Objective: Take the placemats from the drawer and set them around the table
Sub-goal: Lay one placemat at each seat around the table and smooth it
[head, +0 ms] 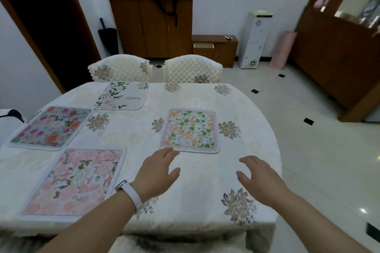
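- Two chairs (121, 69) stand behind the counter (133, 133); a drawer (203, 45) beyond sits open, contents hidden.
- Flat on it lie the pink placemat (76, 181), blue placemat (51, 127), white placemat (122, 95) and green placemat (190, 130).
- Left grip (158, 172) and right grip (261, 178), fingers spread, hold nothing.

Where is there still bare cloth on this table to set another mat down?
Biggest bare patch: the near right corner of the table, below the green-leaf mat, where the left hand and right hand hover. Also free: the far right corner by the right chair. The left side is crowded: pink mat, blue mat, white mat.
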Motion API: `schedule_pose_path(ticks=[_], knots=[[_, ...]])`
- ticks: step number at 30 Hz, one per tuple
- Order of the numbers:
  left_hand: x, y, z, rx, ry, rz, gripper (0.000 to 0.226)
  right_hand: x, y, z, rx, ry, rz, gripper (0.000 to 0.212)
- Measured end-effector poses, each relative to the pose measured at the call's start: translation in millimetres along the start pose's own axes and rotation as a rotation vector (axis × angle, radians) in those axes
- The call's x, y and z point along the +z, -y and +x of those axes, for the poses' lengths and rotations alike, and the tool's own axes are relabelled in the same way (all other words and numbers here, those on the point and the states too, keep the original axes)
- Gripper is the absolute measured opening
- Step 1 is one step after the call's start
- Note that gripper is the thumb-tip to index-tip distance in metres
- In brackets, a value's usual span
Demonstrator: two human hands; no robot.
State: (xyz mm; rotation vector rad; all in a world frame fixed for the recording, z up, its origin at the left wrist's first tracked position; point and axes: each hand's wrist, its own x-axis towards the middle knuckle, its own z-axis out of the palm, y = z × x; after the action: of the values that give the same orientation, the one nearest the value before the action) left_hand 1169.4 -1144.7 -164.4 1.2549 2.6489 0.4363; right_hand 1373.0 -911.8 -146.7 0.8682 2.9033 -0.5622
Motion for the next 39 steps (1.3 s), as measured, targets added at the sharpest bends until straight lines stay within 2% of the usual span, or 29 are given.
schedule_pose_path(ticks=[5,16,20,28,34,39], knots=[[30.8,-60.2,25.4,-0.006,0.020,0.018,0.057,-13.6,-71.0,4.1,0.003,0.013,0.031,0.051],[104.1,-274.1,98.2,0.010,0.009,-0.031,0.055,-86.9,-283.9,4.7,0.014,0.017,0.078,0.051],[121.7,-324.2,124.1,0.032,0.002,-0.036,0.055,-110.7,-338.9,6.0,0.031,0.017,0.067,0.051],[143.2,-354.7,179.2,-0.012,0.006,-0.055,0.054,-126.1,-374.0,52.7,-0.001,0.033,0.087,0.052],[170.8,-353.5,249.6,0.075,0.042,0.063,0.066,-132.8,-386.5,128.7,-0.101,0.069,-0.035,0.052],[189.6,-352.4,341.7,-0.014,0.023,-0.094,0.062,-151.0,-411.3,219.6,-0.150,0.071,-0.124,0.051]])
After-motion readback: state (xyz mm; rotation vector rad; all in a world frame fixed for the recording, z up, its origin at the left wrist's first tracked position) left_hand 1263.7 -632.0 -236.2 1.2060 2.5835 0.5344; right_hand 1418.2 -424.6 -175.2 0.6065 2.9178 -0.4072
